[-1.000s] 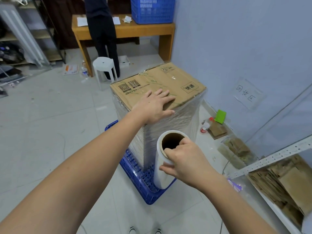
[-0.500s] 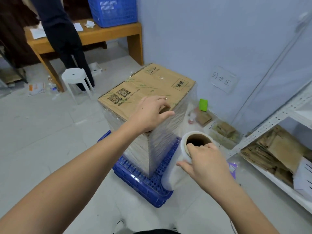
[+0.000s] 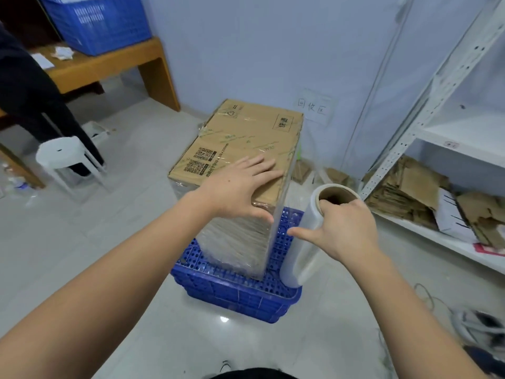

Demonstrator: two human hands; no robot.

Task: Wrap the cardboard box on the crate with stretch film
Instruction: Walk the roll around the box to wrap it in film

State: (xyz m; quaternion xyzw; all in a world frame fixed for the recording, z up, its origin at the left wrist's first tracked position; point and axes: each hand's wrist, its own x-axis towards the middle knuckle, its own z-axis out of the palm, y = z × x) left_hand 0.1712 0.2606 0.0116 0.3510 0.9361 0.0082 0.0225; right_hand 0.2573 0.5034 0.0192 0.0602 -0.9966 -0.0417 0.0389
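A tall cardboard box (image 3: 240, 138) stands upright on an upturned blue crate (image 3: 235, 291), its sides covered in clear stretch film. My left hand (image 3: 240, 184) lies flat on the near part of the box top, fingers spread and thumb over the near edge. My right hand (image 3: 341, 228) grips the upper end of the stretch film roll (image 3: 306, 253), fingers hooked into its brown cardboard core, thumb stretched along the film. The roll stands nearly upright just right of the box's near right corner, its lower end over the crate.
A white metal shelf (image 3: 426, 127) with flattened cardboard (image 3: 410, 192) stands to the right. At the back left are a wooden table (image 3: 109, 67) carrying a blue basket (image 3: 98, 20), a white stool (image 3: 68, 160), and a person in dark clothes (image 3: 30, 99). Shoes (image 3: 475, 324) lie at the lower right.
My view has swung rightwards round the box. The roll has travelled with my right hand past the near right corner. My left hand has flattened on the box top.
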